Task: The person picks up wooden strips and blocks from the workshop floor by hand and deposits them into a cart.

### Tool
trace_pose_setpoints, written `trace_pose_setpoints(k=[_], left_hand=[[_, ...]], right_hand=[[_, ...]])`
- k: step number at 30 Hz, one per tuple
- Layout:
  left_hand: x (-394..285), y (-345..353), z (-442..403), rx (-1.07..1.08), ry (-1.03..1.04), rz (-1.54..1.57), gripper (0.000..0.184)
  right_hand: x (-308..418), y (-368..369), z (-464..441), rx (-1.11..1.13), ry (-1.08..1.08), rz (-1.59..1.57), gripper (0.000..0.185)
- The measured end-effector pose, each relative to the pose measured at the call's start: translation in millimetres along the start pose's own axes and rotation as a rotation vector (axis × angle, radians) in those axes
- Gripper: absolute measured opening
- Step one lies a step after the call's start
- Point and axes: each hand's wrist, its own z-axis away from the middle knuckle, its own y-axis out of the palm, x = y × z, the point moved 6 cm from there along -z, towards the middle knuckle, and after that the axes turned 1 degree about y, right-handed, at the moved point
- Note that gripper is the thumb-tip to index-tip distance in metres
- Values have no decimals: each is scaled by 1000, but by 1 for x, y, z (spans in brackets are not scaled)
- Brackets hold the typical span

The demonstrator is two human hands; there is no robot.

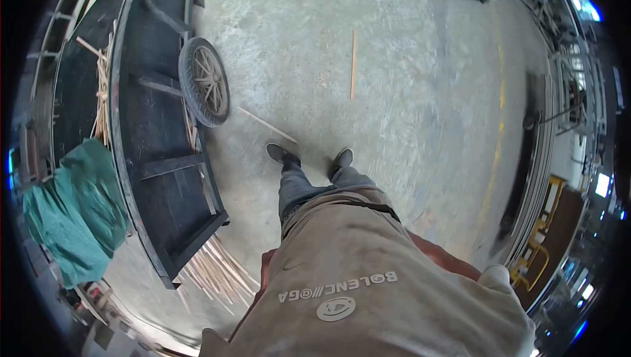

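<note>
Neither of my hands shows; both seem hidden behind my beige shirt (342,258). My right forearm (444,258) runs along the side of the shirt and disappears behind it at the hip. Only a sliver of my left arm (266,268) shows at the other side. Nearest on the left is a black cart (167,120) with a spoked wheel (205,82). A thin wooden strip (266,125) lies on the floor by my left shoe (281,153). Another wooden strip (353,64) lies farther ahead.
A green tarp (82,209) drapes beyond the cart. Bundled thin strips (103,87) lie in the cart, and loose strips (220,271) stick out near its rear end. Along the right stand metal racks (578,94) and a yellow-framed trolley (536,258). A yellow line (501,94) marks the concrete floor.
</note>
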Motion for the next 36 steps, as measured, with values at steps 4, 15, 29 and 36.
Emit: trace_pose_setpoints(k=[4,15,29,36], left_hand=[[-9,-14,43,-81,-42,-73,22],[-81,27,69,-246,-255,202,23],[-106,72,72,-215,-28,-478,18],[-48,92,90,-145,-266,-214,28]], right_hand=[[34,5,7,511,24,-1,40],[46,-75,-13,790,138,206,39],[38,-156,-18,717,212,272,38],[26,-174,-1,618,241,216,38]])
